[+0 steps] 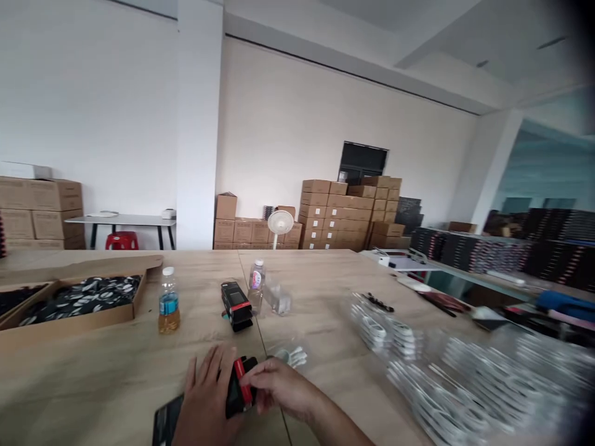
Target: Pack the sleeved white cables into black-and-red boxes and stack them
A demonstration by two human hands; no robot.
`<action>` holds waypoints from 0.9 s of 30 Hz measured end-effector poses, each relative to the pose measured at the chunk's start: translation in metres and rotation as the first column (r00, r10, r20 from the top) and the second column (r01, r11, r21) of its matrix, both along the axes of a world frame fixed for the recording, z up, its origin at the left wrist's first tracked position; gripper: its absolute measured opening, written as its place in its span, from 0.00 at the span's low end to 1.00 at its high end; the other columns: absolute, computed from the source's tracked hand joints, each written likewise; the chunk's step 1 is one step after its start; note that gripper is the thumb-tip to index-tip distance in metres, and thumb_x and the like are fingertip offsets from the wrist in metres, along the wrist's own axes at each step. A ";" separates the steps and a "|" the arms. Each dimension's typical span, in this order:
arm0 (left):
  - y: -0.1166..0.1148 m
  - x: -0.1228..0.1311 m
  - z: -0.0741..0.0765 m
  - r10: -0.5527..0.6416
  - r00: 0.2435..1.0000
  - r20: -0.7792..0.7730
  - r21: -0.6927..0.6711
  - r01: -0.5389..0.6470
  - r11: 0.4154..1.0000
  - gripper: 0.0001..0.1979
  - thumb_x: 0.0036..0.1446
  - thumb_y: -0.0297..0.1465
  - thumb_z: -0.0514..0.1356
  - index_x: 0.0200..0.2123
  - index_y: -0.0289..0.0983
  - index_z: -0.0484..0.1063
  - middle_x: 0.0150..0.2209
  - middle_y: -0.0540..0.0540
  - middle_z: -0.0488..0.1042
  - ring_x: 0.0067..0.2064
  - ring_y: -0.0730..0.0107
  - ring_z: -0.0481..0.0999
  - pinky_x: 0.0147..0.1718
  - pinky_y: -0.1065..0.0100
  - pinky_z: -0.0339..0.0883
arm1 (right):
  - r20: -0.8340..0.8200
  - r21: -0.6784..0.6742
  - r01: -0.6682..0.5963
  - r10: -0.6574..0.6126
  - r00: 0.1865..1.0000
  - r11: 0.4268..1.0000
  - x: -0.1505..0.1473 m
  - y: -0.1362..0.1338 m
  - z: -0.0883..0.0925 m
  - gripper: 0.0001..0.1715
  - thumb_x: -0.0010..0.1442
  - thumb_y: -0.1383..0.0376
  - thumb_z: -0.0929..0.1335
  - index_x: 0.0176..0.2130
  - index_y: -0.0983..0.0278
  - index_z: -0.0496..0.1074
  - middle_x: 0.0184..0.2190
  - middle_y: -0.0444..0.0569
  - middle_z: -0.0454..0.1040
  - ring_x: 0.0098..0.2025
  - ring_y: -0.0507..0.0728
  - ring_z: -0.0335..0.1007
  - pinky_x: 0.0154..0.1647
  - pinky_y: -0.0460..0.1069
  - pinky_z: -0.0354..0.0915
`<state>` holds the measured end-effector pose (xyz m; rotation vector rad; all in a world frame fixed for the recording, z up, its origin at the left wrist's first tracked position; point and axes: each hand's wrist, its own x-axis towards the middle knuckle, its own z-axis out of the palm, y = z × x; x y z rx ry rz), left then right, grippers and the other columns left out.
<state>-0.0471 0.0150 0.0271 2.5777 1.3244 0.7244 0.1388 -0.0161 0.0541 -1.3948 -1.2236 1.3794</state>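
Partly hidden, the red-banded black box lies under the left hand, finger grip unclear; the right hand pinches it; a dark slab left of it is cut off.

left of the white pillar, a table and red stool stand by the pale wall; right of it, a fan, stacked boxes and a dark window.
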 end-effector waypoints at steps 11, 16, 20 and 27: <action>-0.009 -0.002 0.008 -0.110 0.959 -0.262 -0.377 0.003 0.926 0.49 0.35 0.32 0.62 0.66 0.32 0.58 0.66 0.34 0.61 0.67 0.48 0.58 0.67 0.45 0.32 | 0.812 0.308 0.065 -0.298 0.502 0.949 0.129 -0.037 0.025 0.11 0.41 0.77 0.70 0.26 0.63 0.76 0.41 0.54 0.76 0.54 0.67 0.64 0.59 0.61 0.53; -0.004 -0.006 0.004 -0.102 0.982 -0.158 -0.253 0.060 0.966 0.37 0.39 0.27 0.59 0.58 0.36 0.68 0.58 0.37 0.72 0.59 0.50 0.68 0.63 0.52 0.48 | 0.717 0.456 0.043 -0.395 0.574 0.889 0.139 -0.056 0.027 0.04 0.51 0.67 0.70 0.26 0.59 0.74 0.44 0.52 0.77 0.55 0.64 0.65 0.59 0.58 0.56; -0.004 -0.006 0.007 -0.039 0.995 -0.094 -0.156 0.024 0.987 0.36 0.41 0.26 0.59 0.59 0.37 0.66 0.60 0.40 0.70 0.61 0.53 0.66 0.62 0.56 0.49 | 0.514 0.537 0.152 -0.465 0.721 0.830 0.141 -0.071 0.048 0.10 0.58 0.56 0.68 0.30 0.59 0.73 0.39 0.51 0.77 0.50 0.63 0.68 0.51 0.54 0.63; -0.008 -0.003 0.006 -0.011 0.995 -0.098 -0.096 0.001 0.995 0.36 0.43 0.27 0.57 0.60 0.34 0.65 0.61 0.40 0.69 0.61 0.53 0.65 0.62 0.55 0.47 | 0.407 0.473 0.303 -0.510 0.758 0.827 0.130 -0.087 0.036 0.06 0.44 0.62 0.74 0.22 0.60 0.74 0.28 0.46 0.76 0.37 0.60 0.70 0.43 0.52 0.63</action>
